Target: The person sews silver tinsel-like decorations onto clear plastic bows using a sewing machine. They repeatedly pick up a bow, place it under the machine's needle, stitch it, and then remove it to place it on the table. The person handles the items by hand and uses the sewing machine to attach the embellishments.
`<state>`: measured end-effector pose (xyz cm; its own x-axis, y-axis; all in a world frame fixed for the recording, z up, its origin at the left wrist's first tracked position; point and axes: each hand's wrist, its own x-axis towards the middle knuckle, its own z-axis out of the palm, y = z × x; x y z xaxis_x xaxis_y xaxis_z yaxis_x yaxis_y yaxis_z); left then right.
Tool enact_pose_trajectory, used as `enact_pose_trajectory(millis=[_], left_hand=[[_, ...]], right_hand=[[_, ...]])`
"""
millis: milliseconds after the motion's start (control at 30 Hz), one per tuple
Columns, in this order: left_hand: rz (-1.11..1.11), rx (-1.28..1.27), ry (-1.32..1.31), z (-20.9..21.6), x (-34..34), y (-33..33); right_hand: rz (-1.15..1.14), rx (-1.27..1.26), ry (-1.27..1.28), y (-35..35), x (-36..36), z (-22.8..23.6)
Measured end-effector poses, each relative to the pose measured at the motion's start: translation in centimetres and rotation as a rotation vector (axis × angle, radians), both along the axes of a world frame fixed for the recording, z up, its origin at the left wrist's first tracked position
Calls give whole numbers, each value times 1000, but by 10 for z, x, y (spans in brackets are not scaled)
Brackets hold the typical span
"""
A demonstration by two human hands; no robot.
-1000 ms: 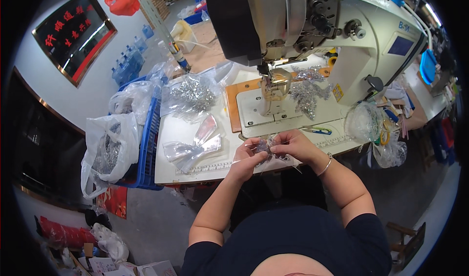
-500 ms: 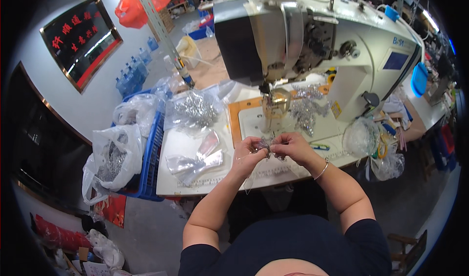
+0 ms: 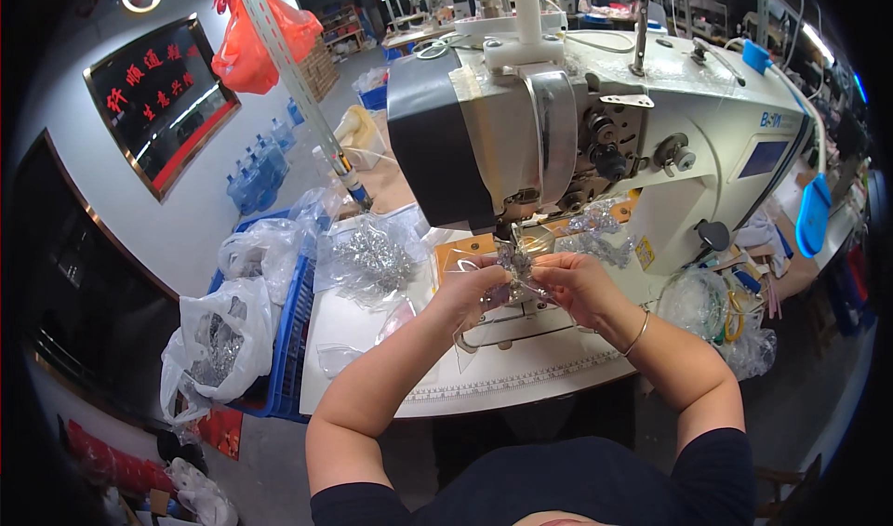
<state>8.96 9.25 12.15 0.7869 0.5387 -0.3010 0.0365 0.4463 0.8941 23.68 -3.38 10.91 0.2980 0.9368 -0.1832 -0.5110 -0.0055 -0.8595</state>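
Observation:
My left hand [image 3: 469, 292] and my right hand [image 3: 588, 289] are close together just in front of the needle area of a white sewing machine [image 3: 688, 98]. The fingers of both pinch a small silvery, glittering piece [image 3: 517, 266] from its two sides. Its exact kind is hard to make out, and part of it hides behind my fingers. Thin clear strands or film hang by my left hand. A shiny silvery heap [image 3: 591, 238] lies under the machine's arm, behind my right hand. My right wrist wears a thin bracelet [image 3: 638, 332].
A clear bag of silvery pieces [image 3: 372, 261] lies on the table's left. Beside the table, a blue crate [image 3: 296, 326] holds white plastic bags [image 3: 228, 340]. A ruler strip [image 3: 521, 378] runs along the front edge. Clear plastic bags and tape rolls [image 3: 712, 307] sit at the right.
Both hands have moved forward from the table's front to the needle area, carrying the silvery piece. The view has shifted, so the machine appears nearer.

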Motion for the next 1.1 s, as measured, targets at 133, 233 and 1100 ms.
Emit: enact_pose_trajectory(millis=[133,233,1100], left_hand=[[21,-13,0,7,2,3],[8,28,9,11,7,13],[25,190,11,41,13,25]], right_hand=[[-82,-4,-22,6,1,8],[-77,22,-43,13,7,13],[-400,-72,-994,32,10,27]])
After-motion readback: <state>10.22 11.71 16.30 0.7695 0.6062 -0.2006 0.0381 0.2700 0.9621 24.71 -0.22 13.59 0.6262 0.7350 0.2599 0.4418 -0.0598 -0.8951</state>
